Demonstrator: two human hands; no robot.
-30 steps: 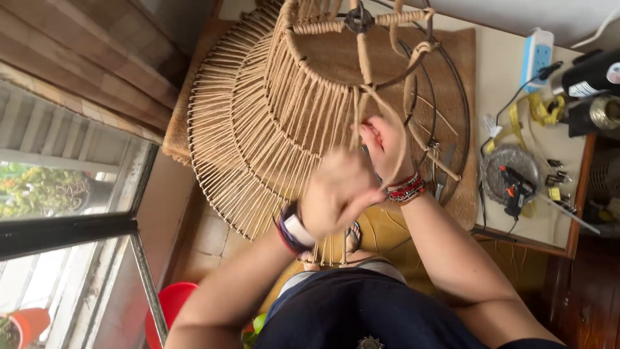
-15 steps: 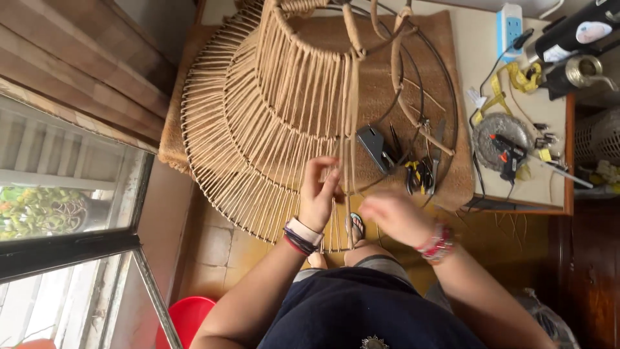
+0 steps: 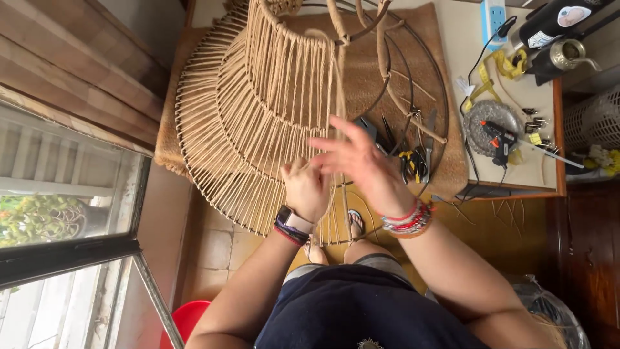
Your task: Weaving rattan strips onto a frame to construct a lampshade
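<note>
Our left hand pinches a cord on the woven lampshade; our right hand hovers open beside it.

Bright, even daylight enters through the window at the left, casting soft shadows. The right hand is motion-blurred; edges bend slightly.

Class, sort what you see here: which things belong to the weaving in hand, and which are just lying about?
In use:
left hand
right hand
cord-wrapped wire lampshade frame
cord strands

Lying about:
pliers
glue gun on a metal dish
power strip
red stool
</note>
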